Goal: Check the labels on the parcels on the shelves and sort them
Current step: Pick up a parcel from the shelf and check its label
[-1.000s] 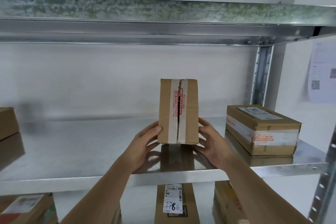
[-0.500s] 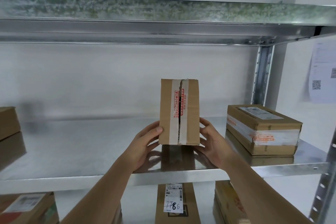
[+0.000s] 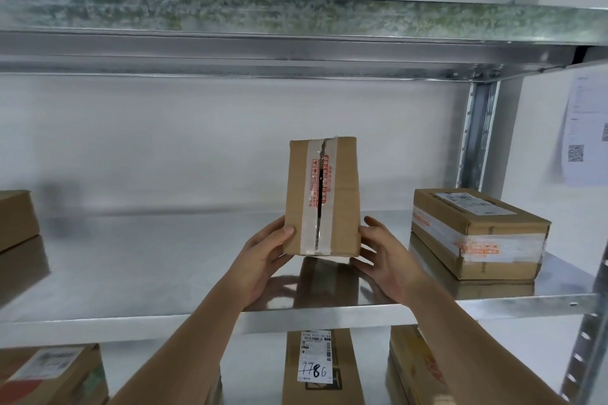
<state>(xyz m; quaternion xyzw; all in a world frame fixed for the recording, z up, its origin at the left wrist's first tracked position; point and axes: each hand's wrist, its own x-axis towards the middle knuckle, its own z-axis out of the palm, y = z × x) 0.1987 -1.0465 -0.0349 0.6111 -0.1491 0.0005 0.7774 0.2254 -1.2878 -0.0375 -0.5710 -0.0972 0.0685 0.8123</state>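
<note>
A small cardboard parcel stands upright at the middle of the metal shelf, its taped seam with red print facing me. No label shows on this face. My left hand grips its lower left edge, thumb on the front. My right hand holds its lower right side with the fingers spread along it. The parcel's bottom edge sits just above or on the shelf; I cannot tell which.
A flat taped parcel with a white label on top lies at the shelf's right end. Another box shows at the left edge. Below stand several parcels, one labelled 7786. A steel upright and wall paper are at right.
The parcel has tipped slightly and risen a little between my hands; both hands keep the same hold.
</note>
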